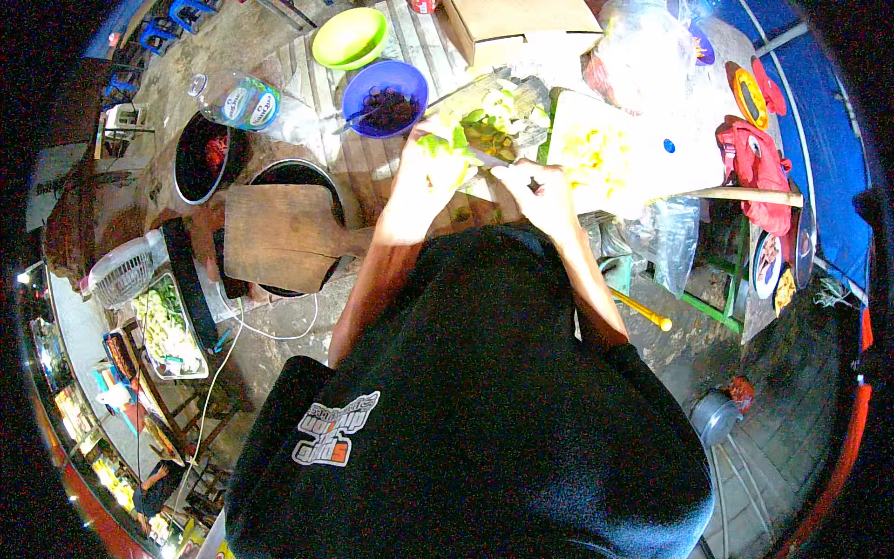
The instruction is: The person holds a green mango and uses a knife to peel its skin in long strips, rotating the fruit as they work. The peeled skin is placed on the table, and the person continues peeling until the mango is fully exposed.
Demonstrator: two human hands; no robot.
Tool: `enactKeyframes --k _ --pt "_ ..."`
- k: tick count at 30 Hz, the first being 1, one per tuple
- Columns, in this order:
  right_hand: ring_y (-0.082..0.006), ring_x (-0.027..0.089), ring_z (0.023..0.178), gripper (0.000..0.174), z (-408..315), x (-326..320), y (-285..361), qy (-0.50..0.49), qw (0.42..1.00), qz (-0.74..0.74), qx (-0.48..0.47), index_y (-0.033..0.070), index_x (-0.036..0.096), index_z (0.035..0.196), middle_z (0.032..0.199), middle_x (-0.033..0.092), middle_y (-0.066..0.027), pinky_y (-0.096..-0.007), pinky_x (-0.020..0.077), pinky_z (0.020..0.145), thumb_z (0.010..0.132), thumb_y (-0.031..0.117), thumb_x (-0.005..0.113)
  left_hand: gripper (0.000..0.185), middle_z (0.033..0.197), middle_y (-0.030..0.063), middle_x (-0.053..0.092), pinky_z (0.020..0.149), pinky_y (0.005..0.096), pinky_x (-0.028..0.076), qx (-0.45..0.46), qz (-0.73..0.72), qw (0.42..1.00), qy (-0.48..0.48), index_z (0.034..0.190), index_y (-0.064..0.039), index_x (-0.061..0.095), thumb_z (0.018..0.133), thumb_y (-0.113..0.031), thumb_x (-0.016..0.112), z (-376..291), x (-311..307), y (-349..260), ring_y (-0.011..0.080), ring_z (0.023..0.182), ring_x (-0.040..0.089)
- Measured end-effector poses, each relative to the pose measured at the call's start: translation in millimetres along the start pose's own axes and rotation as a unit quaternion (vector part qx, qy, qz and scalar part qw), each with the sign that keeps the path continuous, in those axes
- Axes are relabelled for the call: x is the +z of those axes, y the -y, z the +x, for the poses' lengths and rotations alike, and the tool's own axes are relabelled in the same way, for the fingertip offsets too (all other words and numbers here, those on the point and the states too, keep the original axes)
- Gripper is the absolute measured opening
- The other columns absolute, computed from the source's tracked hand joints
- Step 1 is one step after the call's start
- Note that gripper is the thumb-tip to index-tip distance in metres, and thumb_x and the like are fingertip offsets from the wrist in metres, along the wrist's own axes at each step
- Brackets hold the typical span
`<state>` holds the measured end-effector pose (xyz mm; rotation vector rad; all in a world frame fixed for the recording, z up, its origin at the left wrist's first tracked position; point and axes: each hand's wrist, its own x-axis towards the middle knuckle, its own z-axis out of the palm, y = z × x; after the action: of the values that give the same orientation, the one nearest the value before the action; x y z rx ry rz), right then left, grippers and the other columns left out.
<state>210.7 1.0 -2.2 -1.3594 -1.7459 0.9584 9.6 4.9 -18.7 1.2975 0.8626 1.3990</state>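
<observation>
My left hand [434, 180] is closed around a pale green vegetable or fruit piece [447, 143], overexposed in the glare. My right hand [541, 189] grips a knife, whose blade [485, 158] points left toward that piece. Just beyond my hands lie pale green peelings [504, 105] and several cut pieces [489, 140] on the work surface. To the right of them, yellowish chunks [594, 157] are heaped on a bright white surface. A blue-purple bowl [419, 78] with dark contents and a spoon stands beyond my left hand.
A green bowl [349, 40], a clear plastic bottle [241, 105] and a cardboard box [517, 17] lie farther off. At left, a wooden board [279, 234] rests over a dark pot, beside another pot [183, 157]. Red cloth [758, 168] and a wooden pole [740, 195] are at right.
</observation>
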Motion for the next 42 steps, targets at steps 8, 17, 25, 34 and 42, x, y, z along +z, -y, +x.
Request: enactKeyframes --k 8,17,25,34,42 --pt "-0.0047 0.043 0.055 0.021 -3.2 -13.0 -23.1 0.026 0.999 0.009 0.029 0.004 0.071 0.076 0.059 0.055 0.0029 -0.0252 0.0334 0.05 0.09 0.019 0.069 0.068 0.118 0.0079 0.054 0.091 0.032 0.052 -0.195 -0.316 0.926 -0.061 0.137 -0.004 0.036 0.08 0.007 0.072 -0.7 2.9 -23.0 0.016 0.101 0.06" --pt "-0.0051 0.048 0.058 0.022 3.7 2.0 -6.9 0.061 0.998 -0.013 0.025 0.003 0.071 0.078 0.061 0.059 -0.0003 -0.0257 0.0413 0.053 0.091 0.02 0.069 0.071 0.126 0.0068 0.051 0.095 0.0358 0.049 -0.07 -0.324 0.931 0.155 0.14 -0.005 0.032 0.082 0.005 0.071 7.0 -9.3 31.4 0.0178 0.109 0.057" --pt "-0.0073 0.05 0.057 0.025 14.4 -12.8 -36.0 -0.02 0.997 0.005 0.079 0.003 0.073 0.085 0.063 0.06 -0.0014 -0.0279 0.0411 0.052 0.092 0.026 0.067 0.038 0.104 0.0102 0.066 0.081 0.0372 0.055 -0.359 -0.452 0.816 -0.012 0.12 -0.011 0.059 0.097 -0.042 0.055 0.5 -13.8 -8.4 0.0227 0.094 0.065" --pt "-0.0095 0.038 0.039 0.046 19.2 3.9 -40.5 0.042 0.877 0.293 0.378 0.008 0.059 0.073 0.053 0.047 0.0015 -0.0285 0.0266 0.036 0.096 0.048 0.057 0.042 0.102 0.0067 0.069 0.078 0.0399 0.058 -0.336 -0.385 0.855 -0.095 0.117 -0.01 0.06 0.099 -0.046 0.049 8.9 -1.5 -13.3 0.0224 0.086 0.068" --pt "-0.0082 0.048 0.054 0.021 13.5 21.3 -34.5 0.051 0.854 0.38 0.351 0.002 0.061 0.105 0.073 0.061 -0.0038 -0.0229 0.04 0.049 0.1 0.02 0.052 0.05 0.104 0.0135 0.069 0.072 0.0339 0.057 -0.272 -0.234 0.932 0.038 0.12 0.001 0.058 0.099 -0.043 0.045 3.7 -4.9 2.6 0.0213 0.083 0.068"
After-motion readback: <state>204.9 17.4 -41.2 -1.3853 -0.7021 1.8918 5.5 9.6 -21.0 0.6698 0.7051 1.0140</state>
